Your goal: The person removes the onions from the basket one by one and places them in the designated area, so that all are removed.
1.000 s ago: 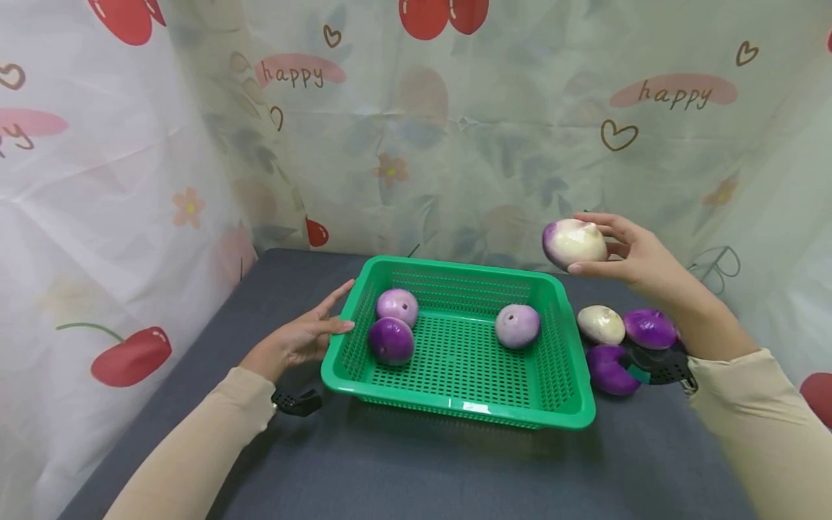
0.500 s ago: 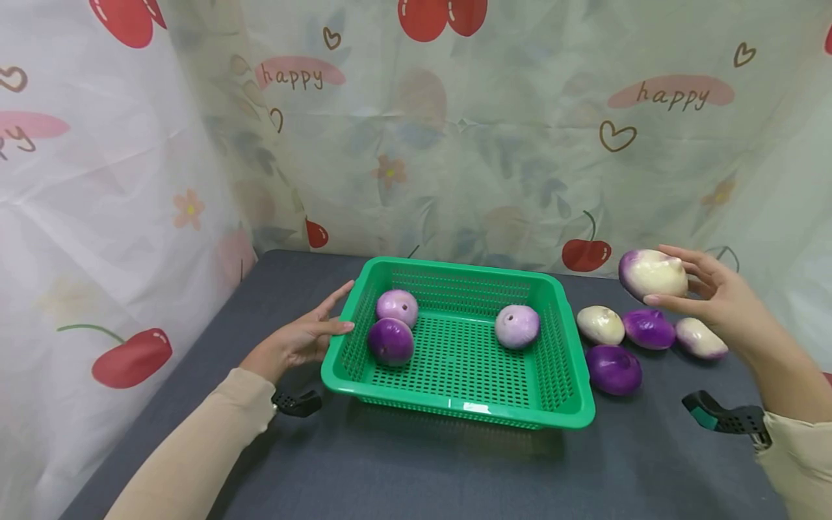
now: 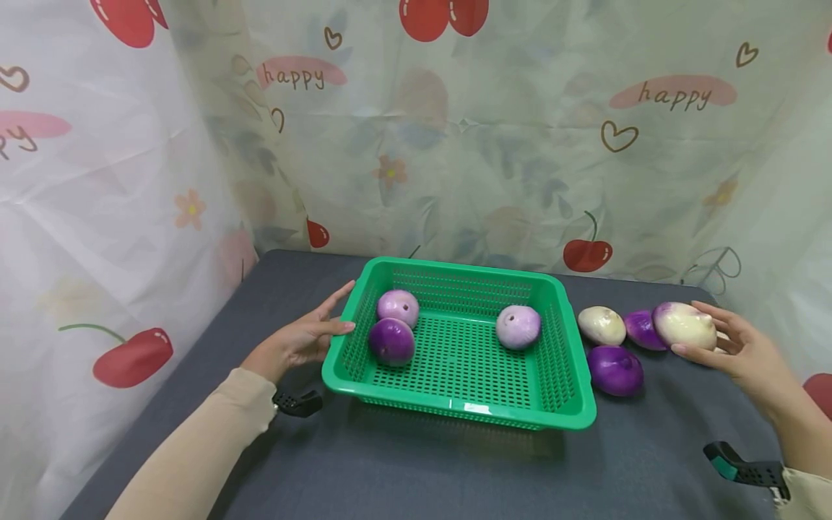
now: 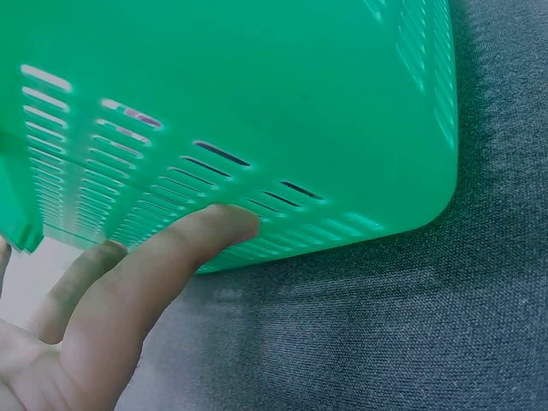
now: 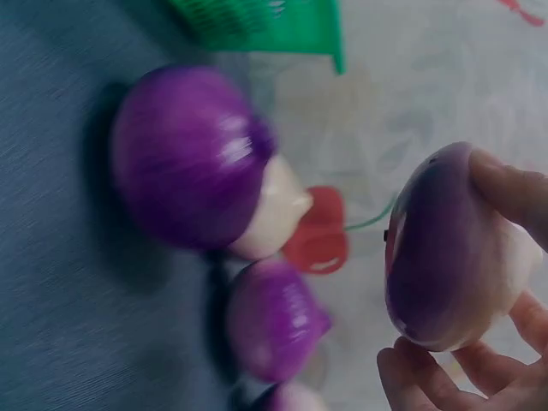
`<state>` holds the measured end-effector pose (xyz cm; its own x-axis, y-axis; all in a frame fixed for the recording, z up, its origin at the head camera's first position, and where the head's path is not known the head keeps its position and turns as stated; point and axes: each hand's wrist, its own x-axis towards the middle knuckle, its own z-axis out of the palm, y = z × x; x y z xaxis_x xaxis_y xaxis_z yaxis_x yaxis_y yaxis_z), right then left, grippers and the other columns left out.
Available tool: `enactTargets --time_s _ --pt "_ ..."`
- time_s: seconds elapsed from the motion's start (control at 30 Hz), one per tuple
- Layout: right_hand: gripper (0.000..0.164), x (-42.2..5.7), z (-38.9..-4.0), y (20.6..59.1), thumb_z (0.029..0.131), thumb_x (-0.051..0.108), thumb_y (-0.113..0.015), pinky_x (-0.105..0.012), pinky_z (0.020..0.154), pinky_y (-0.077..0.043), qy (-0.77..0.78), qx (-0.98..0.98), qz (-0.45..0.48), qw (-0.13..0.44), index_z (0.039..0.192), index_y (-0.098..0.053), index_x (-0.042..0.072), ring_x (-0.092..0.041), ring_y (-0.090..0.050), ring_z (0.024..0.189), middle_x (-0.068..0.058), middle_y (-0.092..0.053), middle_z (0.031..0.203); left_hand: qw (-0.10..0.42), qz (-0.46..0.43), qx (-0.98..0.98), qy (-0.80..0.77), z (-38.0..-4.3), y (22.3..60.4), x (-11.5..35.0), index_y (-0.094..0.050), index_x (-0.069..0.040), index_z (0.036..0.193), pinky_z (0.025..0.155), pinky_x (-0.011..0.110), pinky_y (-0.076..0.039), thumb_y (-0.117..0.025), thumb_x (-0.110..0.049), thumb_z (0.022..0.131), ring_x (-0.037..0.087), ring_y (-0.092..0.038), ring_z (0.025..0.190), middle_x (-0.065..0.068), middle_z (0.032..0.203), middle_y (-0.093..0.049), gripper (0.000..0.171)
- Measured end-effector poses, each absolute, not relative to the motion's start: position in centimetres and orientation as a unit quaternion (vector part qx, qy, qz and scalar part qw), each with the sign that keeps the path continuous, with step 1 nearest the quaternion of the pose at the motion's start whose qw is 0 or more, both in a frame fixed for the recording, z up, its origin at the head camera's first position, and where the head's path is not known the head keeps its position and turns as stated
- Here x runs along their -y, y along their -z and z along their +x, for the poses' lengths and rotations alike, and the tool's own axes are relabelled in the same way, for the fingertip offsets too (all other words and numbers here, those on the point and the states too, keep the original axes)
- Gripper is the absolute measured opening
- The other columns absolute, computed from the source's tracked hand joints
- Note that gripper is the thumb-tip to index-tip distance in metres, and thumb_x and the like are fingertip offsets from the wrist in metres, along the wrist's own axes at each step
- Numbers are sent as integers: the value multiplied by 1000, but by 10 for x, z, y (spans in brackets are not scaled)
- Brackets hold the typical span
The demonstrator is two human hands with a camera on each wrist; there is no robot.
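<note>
My left hand [image 3: 300,338] holds the left rim of a green plastic basket [image 3: 565,415], thumb at the rim. In the left wrist view its fingers [image 4: 201,235] touch the slotted outer wall. Inside the basket lie a dark purple onion [image 3: 391,342], a pale purple onion [image 3: 398,308] beside it, and another pale onion [image 3: 518,327] to the right. My right hand [image 3: 747,354] grips a white-and-purple onion [image 3: 685,326] between thumb and fingers. The right wrist view shows this held onion [image 5: 445,257] apart from the other onions.
Right of the basket, on the dark grey table [image 3: 455,477], sit a white onion [image 3: 601,325], a dark purple onion [image 3: 615,370] and a purple onion [image 3: 642,331] partly covered by the held one. Another pale onion [image 5: 295,399] shows at the right wrist view's edge. A printed curtain [image 3: 507,159] stands behind.
My right hand has carried the white-and-purple onion from above the basket's back right corner rightward and down toward the onions on the table. The left hand and basket have stayed put.
</note>
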<state>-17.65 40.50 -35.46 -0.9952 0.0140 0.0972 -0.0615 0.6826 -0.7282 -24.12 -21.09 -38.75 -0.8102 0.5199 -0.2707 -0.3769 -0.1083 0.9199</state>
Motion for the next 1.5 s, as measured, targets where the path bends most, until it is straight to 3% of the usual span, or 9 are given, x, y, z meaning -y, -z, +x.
enactTargets --time_s 0.27,0.37,0.5,0.67,0.9,0.97,1.13,1.2,1.5 --pt "80 -422 -172 390 91 29 -68 -10 67 -35 -388 921 -9 17 155 -21 31 22 -33 93 -17 -22 156 304 63 -596 -740 -241 387 211 -7 -53 150 90 63 -47 -58 -7 96 47 -47 127 17 161 -13 87" --pt "82 -427 -172 400 91 30 -69 -13 67 -35 -386 922 -20 1 156 -21 21 23 -35 89 -22 -32 147 304 64 -597 -740 -241 387 211 -6 -52 150 90 63 -47 -57 -7 97 47 -46 128 17 161 -13 87" --pt "84 -431 -174 410 89 31 -70 -13 65 -36 -385 923 -26 -14 155 -21 11 24 -38 87 -8 -51 126 304 61 -597 -740 -241 387 210 -7 -53 150 90 63 -47 -57 -6 97 48 -45 128 17 161 -13 87" --pt "82 -432 -176 416 89 31 -71 -17 66 -36 -375 927 -19 -18 153 -25 9 21 -42 85 10 -51 117 304 60 -598 -739 -241 387 210 -6 -53 150 90 63 -47 -56 -6 97 48 -46 128 18 160 -14 87" --pt "82 -431 -176 419 90 31 -70 -18 68 -37 -371 928 -12 -30 153 -24 6 23 -40 86 1 -53 128 303 59 -597 -740 -241 387 210 -6 -52 150 91 63 -47 -56 -5 97 47 -47 127 18 160 -14 87" --pt "81 -431 -176 420 90 29 -69 -16 68 -37 -375 927 -10 -30 153 -25 5 23 -40 87 9 -51 124 304 61 -597 -740 -241 387 211 -6 -52 150 90 63 -47 -56 -5 97 47 -47 127 18 160 -14 87" --pt "82 -428 -176 419 92 30 -67 -24 74 -37 -372 927 -12 -48 153 -20 4 25 -35 88 -21 -46 140 304 61 -599 -739 -241 387 211 -6 -52 150 90 63 -47 -56 -5 97 48 -47 127 18 160 -14 87" --pt "84 -428 -177 419 92 32 -66 -28 77 -36 -371 927 -14 -57 154 -17 4 25 -33 88 -37 -30 145 304 60 -599 -739 -241 387 211 -6 -52 150 90 63 -47 -56 -5 97 48 -46 127 18 160 -14 87" --pt "85 -430 -178 421 92 33 -66 -30 79 -35 -374 925 -13 -62 155 -15 7 27 -31 89 -35 -27 146 302 58 -597 -741 -242 388 211 -6 -52 151 91 63 -47 -56 -5 97 47 -45 128 17 160 -13 87"
